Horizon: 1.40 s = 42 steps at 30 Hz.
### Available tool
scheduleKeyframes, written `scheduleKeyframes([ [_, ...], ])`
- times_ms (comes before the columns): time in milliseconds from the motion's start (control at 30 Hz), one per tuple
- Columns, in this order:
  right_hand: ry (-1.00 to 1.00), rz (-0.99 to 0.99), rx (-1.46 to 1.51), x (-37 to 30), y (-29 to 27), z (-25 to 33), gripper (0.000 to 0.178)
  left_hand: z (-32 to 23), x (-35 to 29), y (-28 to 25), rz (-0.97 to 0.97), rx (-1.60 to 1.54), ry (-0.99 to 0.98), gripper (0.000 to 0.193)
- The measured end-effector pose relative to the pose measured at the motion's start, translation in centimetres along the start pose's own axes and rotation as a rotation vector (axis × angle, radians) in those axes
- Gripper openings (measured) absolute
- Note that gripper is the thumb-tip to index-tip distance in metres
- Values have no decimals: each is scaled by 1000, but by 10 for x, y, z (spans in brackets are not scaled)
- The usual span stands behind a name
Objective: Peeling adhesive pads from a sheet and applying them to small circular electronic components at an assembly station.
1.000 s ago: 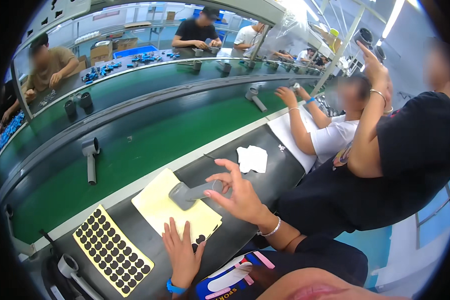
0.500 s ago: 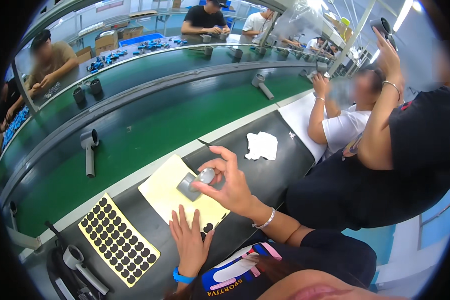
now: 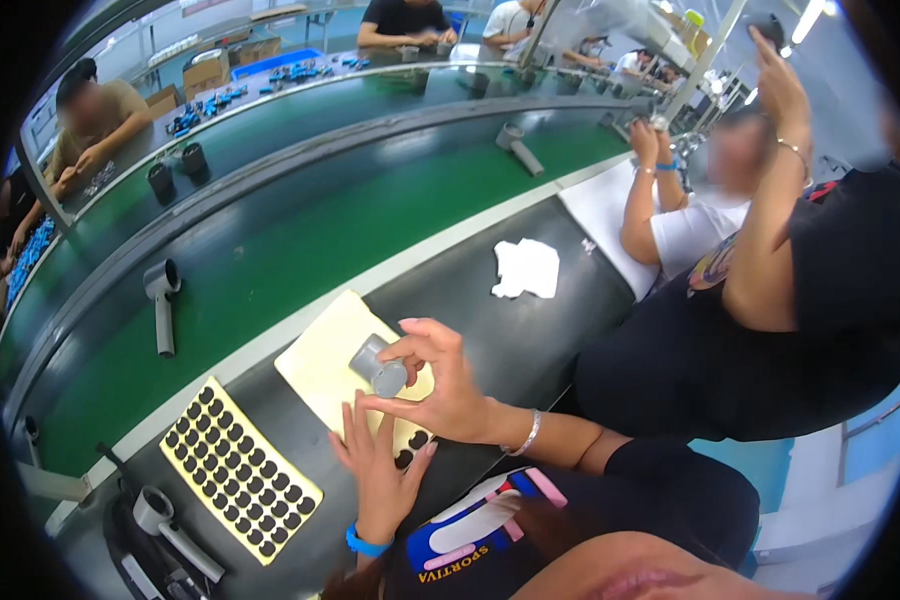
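Note:
My right hand [image 3: 445,392] grips a grey hair dryer [image 3: 368,352], thumb and fingers around its handle. The handle's round grey end faces up toward me, and its barrel lies over the yellow backing sheet [image 3: 320,335]. My left hand [image 3: 378,480] rests spread on the near edge of that sheet, its fingertips just below the dryer. A few black round stickers [image 3: 417,439] show on the sheet beside my left thumb. To the left lies a second sheet, full of black round stickers [image 3: 238,470].
Another grey hair dryer [image 3: 155,512] with a black cord lies at lower left. Beyond the table runs a green conveyor belt [image 3: 300,240] carrying more dryers [image 3: 163,310]. A crumpled white cloth [image 3: 526,268] lies to the right, near a co-worker in black [image 3: 710,350]. Others sit across the belt.
My right hand has lowered slightly and tilted the dryer, so its handle end has come down toward my left fingertips. My left hand has shifted slightly left and stays spread on the sheet.

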State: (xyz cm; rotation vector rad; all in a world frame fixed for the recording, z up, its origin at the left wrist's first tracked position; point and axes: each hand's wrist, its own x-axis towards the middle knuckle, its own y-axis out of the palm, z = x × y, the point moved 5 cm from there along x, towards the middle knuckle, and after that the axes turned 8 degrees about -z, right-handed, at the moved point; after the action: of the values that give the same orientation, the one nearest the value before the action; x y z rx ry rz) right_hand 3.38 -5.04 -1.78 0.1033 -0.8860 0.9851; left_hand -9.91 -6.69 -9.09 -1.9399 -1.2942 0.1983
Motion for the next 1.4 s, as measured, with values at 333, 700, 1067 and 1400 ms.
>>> scheduleKeyframes([
  [333, 12, 186, 109, -15, -24, 13, 97, -27, 39, -22, -453, -431, 133, 47],
  [700, 21, 222, 134, -16, -17, 17, 72, -18, 15, -49, -340, -517, -39, 54],
  [1067, 186, 38, 267, 19, -28, -29, 55, 134, -115, -211, -585, 901, -663, 58],
  [1400, 192, 9, 312, 20, -34, -34, 53, 124, -97, -262, -1254, 288, -367, 52],
])
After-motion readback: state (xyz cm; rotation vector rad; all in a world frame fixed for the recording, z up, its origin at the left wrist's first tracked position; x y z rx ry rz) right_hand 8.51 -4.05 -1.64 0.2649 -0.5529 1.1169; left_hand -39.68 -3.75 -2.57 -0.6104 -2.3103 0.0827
